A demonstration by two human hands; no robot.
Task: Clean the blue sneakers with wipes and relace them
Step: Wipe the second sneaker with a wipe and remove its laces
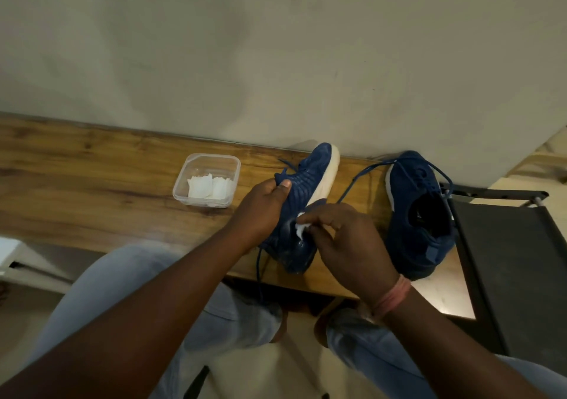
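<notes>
My left hand [264,208] grips a blue sneaker [302,183] with a white sole by its tongue, holding it tilted on its side over the wooden table [92,183]. My right hand [346,239] pinches a small white wipe [300,228] and presses it against the sneaker's heel side. A loose blue lace hangs from that shoe over the table's front edge. The second blue sneaker [417,214] stands upright on the table to the right, its lace trailing left.
A clear plastic tub [208,160] holding folded white wipes [208,187] sits on the table to the left of the shoes. A dark metal rack [515,260] stands at the right. A plain wall runs behind the table; my knees are below its front edge.
</notes>
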